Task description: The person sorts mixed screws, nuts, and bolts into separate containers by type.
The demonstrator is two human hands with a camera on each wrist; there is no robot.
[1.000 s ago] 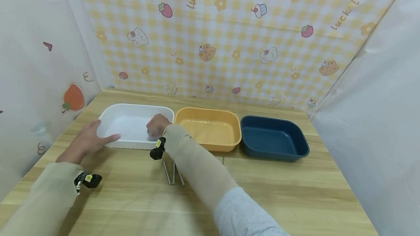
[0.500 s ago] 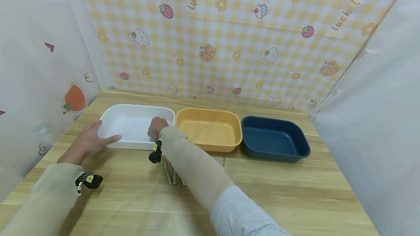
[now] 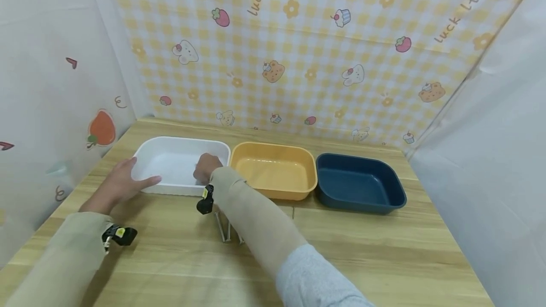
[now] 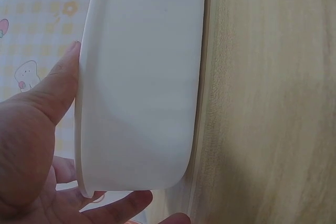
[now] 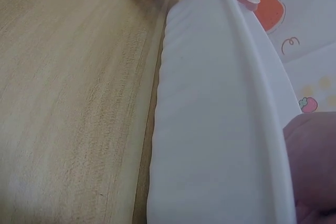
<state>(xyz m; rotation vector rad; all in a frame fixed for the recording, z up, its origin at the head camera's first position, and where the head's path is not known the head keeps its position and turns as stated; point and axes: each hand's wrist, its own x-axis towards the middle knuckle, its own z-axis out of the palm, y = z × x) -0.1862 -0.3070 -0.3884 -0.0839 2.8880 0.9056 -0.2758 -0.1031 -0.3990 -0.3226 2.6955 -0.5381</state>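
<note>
The left hand [image 3: 117, 186] holds the left end of a white plastic bin [image 3: 166, 148], its thumb over the front rim and its fingers at the end wall. In the left wrist view, the thumb [image 4: 58, 85] lies along the rim while the fingertips touch the end wall [image 4: 131, 145]. The right hand [image 3: 207, 167] is lowered into the right part of this bin with its fingers curled; its fingertips are hidden, and I cannot tell what it holds. In the right wrist view only the back of that hand [image 5: 315, 156] shows past the rim.
A yellow bin [image 3: 273, 179] and a dark blue bin [image 3: 360, 181] stand in a row to the right of the white one. Several long thin metal pieces with heads, like bolts [image 3: 221, 226], lie on the wooden table [image 3: 170, 259], partly under the right forearm. Another thin piece [image 3: 293, 212] lies before the yellow bin.
The right hand has shifted slightly right within the white bin, and its forearm now covers more of the bolts. The left hand keeps its place on the bin. The head view has tilted slightly.
</note>
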